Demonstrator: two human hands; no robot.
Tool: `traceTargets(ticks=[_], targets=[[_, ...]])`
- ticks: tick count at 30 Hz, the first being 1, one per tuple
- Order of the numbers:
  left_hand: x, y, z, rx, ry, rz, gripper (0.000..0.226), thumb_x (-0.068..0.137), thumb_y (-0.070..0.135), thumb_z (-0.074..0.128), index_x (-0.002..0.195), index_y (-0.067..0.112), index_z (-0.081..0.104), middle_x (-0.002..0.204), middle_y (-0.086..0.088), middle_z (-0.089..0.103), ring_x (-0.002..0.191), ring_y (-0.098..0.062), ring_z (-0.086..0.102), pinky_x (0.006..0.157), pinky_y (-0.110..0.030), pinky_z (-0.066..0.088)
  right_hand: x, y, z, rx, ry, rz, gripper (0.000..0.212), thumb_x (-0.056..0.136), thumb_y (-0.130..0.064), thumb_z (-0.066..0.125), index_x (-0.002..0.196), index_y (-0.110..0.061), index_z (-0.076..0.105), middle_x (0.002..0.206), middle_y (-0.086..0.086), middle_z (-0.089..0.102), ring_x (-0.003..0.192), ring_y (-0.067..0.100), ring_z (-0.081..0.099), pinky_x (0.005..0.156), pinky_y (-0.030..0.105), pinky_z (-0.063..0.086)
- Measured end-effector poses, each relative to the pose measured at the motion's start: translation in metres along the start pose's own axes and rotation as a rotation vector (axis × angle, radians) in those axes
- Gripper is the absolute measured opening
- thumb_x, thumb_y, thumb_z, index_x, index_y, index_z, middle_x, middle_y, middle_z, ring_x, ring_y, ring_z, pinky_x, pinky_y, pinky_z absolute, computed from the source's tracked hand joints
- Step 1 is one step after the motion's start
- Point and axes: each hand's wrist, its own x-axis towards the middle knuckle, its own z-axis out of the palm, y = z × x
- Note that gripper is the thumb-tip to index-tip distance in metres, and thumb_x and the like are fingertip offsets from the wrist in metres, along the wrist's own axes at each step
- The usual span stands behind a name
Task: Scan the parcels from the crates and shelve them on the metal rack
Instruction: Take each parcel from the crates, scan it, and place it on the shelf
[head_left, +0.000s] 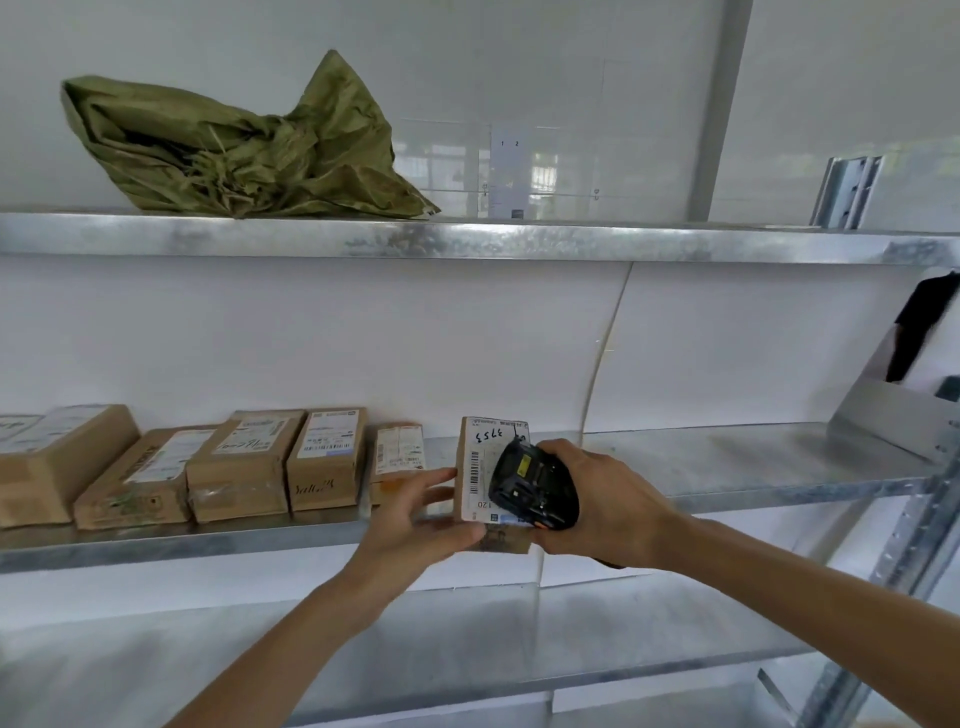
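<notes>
rack (467, 241) by white wall | left hand (415, 514) grips parcel (475, 467): light, stiff, take edges | right hand (602, 499) clasps scanner (530, 488)

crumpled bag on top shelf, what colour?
Olive green bag; head view shows it clearly.

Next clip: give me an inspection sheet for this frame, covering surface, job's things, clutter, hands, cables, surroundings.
Surface: galvanised metal rack, middle shelf bare on its right part.
Job's things: held parcel, label with handwritten number facing the camera; row of shelved parcels to its left; black handheld scanner in front of the label.
Clutter: crumpled green woven sack on the top shelf.
Hands: left hand grips the held parcel; right hand grips the scanner.
Cables: nothing seen.
Surroundings: white wall panels behind the rack; dark garment at right edge.
</notes>
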Motion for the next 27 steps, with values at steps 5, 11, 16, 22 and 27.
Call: traceTargets(ticks=[5,11,16,22,27], targets=[[0.041,-0.020,0.008,0.180,0.092,0.054,0.061,0.073,0.013,0.091,0.122,0.036,0.063,0.119,0.016,0.070,0.107,0.000,0.068,0.078,-0.017,0.058,0.036,0.030,0.006,0.104,-0.026,-0.036,0.093,0.050,-0.082,0.065,0.133,-0.042,0.046,0.093,-0.030,0.058,0.084,-0.003,0.058,0.066,0.008,0.041],[0.081,-0.046,0.014,0.288,0.178,0.042,0.064,0.072,0.003,0.088,0.119,0.039,0.065,0.107,0.022,0.075,0.102,-0.004,0.071,0.076,-0.019,0.059,0.079,0.066,0.032,0.151,-0.099,-0.018,0.091,0.052,-0.091,0.073,0.125,-0.044,0.047,0.103,-0.025,0.066,0.090,-0.002,0.063,0.072,0.018,0.049],[0.092,-0.061,0.007,0.357,0.202,0.016,0.059,0.077,-0.002,0.083,0.124,0.031,0.066,0.104,0.028,0.074,0.102,0.000,0.070,0.076,-0.013,0.055,0.106,0.080,0.060,0.155,-0.195,-0.023,0.096,0.043,-0.086,0.063,0.127,-0.041,0.050,0.101,-0.021,0.066,0.082,0.001,0.061,0.065,0.020,0.046],[0.107,-0.060,-0.008,0.479,0.215,0.033,0.050,0.082,0.002,0.080,0.113,0.036,0.063,0.090,0.042,0.068,0.094,0.014,0.067,0.074,-0.004,0.049,0.133,0.085,0.080,0.194,-0.170,-0.016,0.092,0.048,-0.078,0.061,0.130,-0.038,0.051,0.099,-0.021,0.065,0.091,0.006,0.063,0.080,0.032,0.056],[0.118,-0.055,-0.021,0.647,0.223,0.050,0.047,0.084,0.008,0.080,0.109,0.043,0.062,0.089,0.046,0.066,0.093,0.016,0.065,0.075,-0.004,0.050,0.149,0.082,0.085,0.144,-0.190,-0.040,0.086,0.056,-0.072,0.067,0.133,-0.038,0.048,0.107,-0.016,0.066,0.095,0.012,0.064,0.081,0.034,0.056]])
